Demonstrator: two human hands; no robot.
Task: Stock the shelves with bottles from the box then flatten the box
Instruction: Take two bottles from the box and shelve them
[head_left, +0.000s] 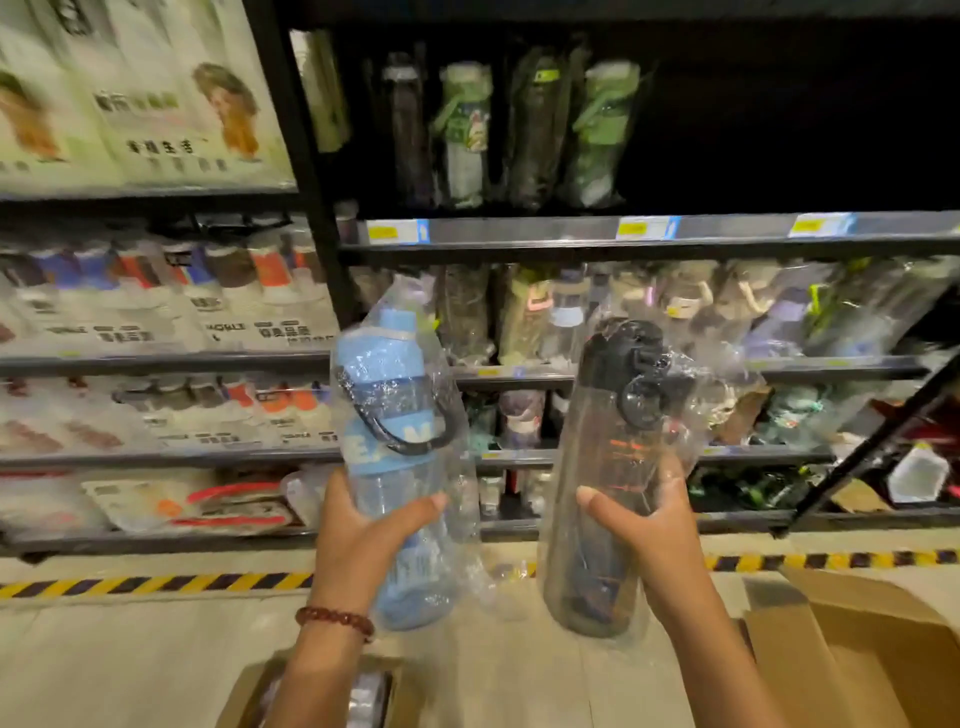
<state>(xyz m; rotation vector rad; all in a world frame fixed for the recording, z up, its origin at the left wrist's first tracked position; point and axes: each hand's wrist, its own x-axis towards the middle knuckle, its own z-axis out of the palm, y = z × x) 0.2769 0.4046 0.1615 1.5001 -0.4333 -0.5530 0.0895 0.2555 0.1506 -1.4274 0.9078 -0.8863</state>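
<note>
My left hand (363, 535) grips a blue bottle (395, 415) with a black loop strap, wrapped in clear plastic, held upright in front of the shelves. Gripped low down in my right hand (649, 530) is a dark smoky bottle (608, 467) with a black lid, also in clear wrap. Both bottles are raised side by side, apart from each other. An open cardboard box (857, 654) sits on the floor at the lower right. A second carton (249, 696) at the bottom edge holds more wrapped bottles, partly hidden by my left arm.
Black shelves (623, 244) ahead carry wrapped bottles on several levels; the top level's right part is dark. Shelves (156, 358) to the left hold packaged goods. A yellow-black hazard stripe (156, 584) runs along the floor at the shelf base.
</note>
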